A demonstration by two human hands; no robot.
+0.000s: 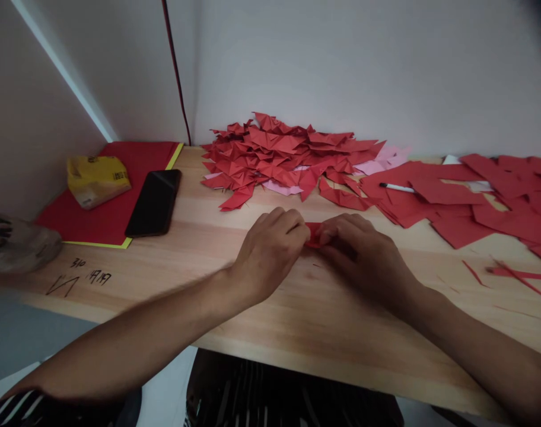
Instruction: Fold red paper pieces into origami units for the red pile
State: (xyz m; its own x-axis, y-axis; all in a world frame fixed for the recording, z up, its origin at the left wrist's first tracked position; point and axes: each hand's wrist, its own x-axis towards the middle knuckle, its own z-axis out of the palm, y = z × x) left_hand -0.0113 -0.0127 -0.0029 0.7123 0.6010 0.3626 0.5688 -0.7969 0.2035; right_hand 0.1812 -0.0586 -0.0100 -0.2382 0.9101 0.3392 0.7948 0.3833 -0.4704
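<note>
Between my hands is a small piece of red paper (314, 235), mostly covered by my fingers. My left hand (274, 252) grips its left side with curled fingers. On the other side, my right hand (363, 249) pinches the paper, fingers closed. Both hands are low over the wooden table (261, 338). Just beyond them lies a heap of folded red paper pieces (279, 151), with some pink paper (384, 159) showing at its edge and underneath. The exact shape of the held paper is hidden.
At right lie many red paper sheets (448, 198), a white pen (397, 188) with a dark end, and thin red strips (524, 273). A black phone (153, 203), a yellow packet (99, 179) on red sheets (105, 222), and a bag (21, 243) are at left.
</note>
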